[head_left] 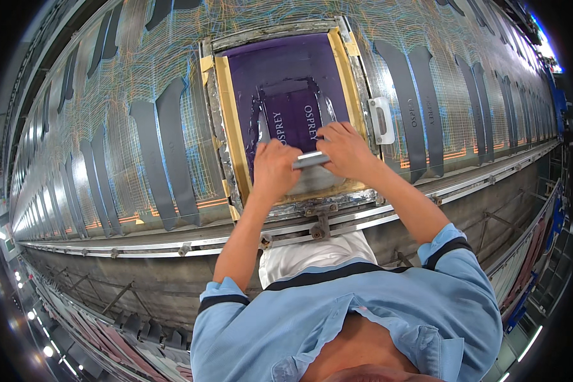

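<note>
Both hands grip one squeegee (311, 159) with a pale metallic bar. My left hand (276, 168) is closed around its left end, and my right hand (347, 150) around its right end. The squeegee is over the near part of a framed printing screen (286, 60) with purple mesh. Pale lettering and shiny, wet-looking streaks show on the mesh just beyond my fingers. Yellow tape (342, 70) lines the inside of the worn metal frame (270, 30). The squeegee's lower edge is hidden by my hands.
A long printing table (388, 121) runs left and right under the screen. Dark grey cut pieces (178, 146) lie on it in pairs on both sides. A white handle-like piece (381, 121) sits at the frame's right side. A metal rail (426, 197) follows the table's near edge.
</note>
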The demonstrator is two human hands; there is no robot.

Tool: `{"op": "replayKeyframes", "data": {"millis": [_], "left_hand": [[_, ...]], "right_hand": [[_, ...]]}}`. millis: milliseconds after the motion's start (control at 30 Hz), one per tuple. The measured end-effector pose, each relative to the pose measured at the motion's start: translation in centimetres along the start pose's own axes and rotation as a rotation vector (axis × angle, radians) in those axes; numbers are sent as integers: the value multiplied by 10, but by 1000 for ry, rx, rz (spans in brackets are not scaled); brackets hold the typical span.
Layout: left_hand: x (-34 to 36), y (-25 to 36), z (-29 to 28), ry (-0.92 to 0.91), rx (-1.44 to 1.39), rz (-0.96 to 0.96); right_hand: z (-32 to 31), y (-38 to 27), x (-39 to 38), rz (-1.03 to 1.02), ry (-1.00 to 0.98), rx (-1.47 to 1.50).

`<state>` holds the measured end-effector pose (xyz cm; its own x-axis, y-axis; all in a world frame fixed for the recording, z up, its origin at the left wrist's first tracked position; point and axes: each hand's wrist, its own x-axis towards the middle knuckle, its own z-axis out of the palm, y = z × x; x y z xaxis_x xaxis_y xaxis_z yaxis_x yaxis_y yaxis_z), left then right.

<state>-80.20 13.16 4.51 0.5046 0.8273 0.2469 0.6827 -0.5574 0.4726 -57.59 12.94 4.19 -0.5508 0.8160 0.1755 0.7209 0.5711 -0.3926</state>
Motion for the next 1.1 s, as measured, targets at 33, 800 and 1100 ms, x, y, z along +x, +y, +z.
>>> {"op": "replayKeyframes", "data": {"millis": [33, 800, 1100], "left_hand": [[15, -9, -4, 2, 20, 16], [100, -75, -11, -37, 5, -69], [-31, 17, 2, -44, 28, -5]], "right_hand": [[-4, 7, 13, 2, 12, -1], [10, 72, 114, 77, -89, -29], [-16, 0, -12, 250, -102, 254]]}}
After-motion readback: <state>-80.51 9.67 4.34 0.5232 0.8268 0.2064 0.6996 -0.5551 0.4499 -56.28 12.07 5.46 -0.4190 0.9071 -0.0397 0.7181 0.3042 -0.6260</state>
